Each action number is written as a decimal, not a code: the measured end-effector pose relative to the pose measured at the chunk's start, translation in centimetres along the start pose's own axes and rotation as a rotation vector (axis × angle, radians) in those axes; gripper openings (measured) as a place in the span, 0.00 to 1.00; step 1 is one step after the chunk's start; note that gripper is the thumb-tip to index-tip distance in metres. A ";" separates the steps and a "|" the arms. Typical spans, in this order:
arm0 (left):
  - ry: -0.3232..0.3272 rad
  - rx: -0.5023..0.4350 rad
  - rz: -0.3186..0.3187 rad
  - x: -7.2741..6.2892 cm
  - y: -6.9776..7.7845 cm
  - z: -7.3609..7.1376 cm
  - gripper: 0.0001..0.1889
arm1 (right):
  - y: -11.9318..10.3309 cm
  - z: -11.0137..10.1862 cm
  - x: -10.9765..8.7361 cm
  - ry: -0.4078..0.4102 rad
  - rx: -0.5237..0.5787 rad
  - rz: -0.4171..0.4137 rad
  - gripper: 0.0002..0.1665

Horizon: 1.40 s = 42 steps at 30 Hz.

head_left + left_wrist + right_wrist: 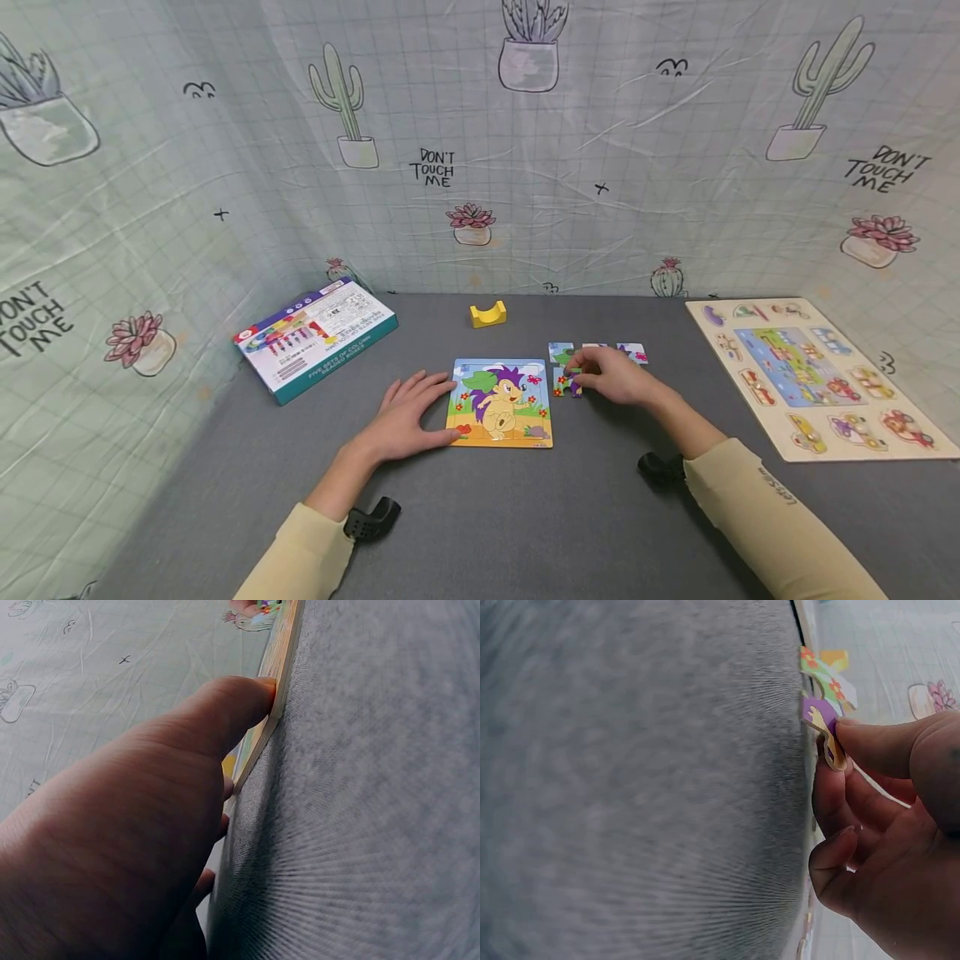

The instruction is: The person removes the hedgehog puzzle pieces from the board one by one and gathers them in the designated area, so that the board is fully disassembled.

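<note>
A square hedgehog jigsaw puzzle (501,408) lies flat on the grey table, showing a purple-spined animal with a green leaf. My left hand (405,418) rests along its left side, fingers spread; the thumb touches the board's edge (280,682) in the left wrist view. Right of the board, my right hand (617,377) pinches a purple and yellow jigsaw piece (822,718) between thumb and fingers. Beside that piece is a green one with red flowers (826,681). Behind lie a blue-green piece (560,352) and a pink-flowered piece (634,351); another is partly hidden by the hand.
A white and teal box (318,337) lies at the back left. Near the rear edge stands a yellow block (488,315) with a curved notch. A wooden picture board (825,383) lies at the right. Patterned cloth hangs behind and at the sides.
</note>
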<state>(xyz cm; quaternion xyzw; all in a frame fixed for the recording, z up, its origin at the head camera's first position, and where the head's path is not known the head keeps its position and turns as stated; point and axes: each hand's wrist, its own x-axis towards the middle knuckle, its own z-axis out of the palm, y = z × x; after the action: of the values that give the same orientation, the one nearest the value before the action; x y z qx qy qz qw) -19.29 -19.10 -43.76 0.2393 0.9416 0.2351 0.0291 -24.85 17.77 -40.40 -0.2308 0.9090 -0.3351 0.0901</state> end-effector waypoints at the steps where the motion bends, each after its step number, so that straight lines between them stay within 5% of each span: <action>1: -0.001 -0.002 0.000 0.0 0.1 0.0 0.42 | 0.1 0.1 0.0 0.001 -0.008 -0.001 0.08; 21: 0.012 -0.001 0.012 -0.1 0.1 -0.1 0.42 | 0.8 0.0 -0.2 -0.045 -0.023 -0.055 0.22; 42: 0.007 -0.001 0.014 0.0 -0.1 0.1 0.42 | 0.9 -0.1 -0.8 -0.031 -0.043 -0.067 0.21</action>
<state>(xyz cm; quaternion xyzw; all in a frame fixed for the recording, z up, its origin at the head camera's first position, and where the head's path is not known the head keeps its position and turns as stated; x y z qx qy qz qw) -19.30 -19.17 -43.86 0.2449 0.9399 0.2367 0.0242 -24.54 18.81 -40.96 -0.2680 0.9063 -0.3147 0.0880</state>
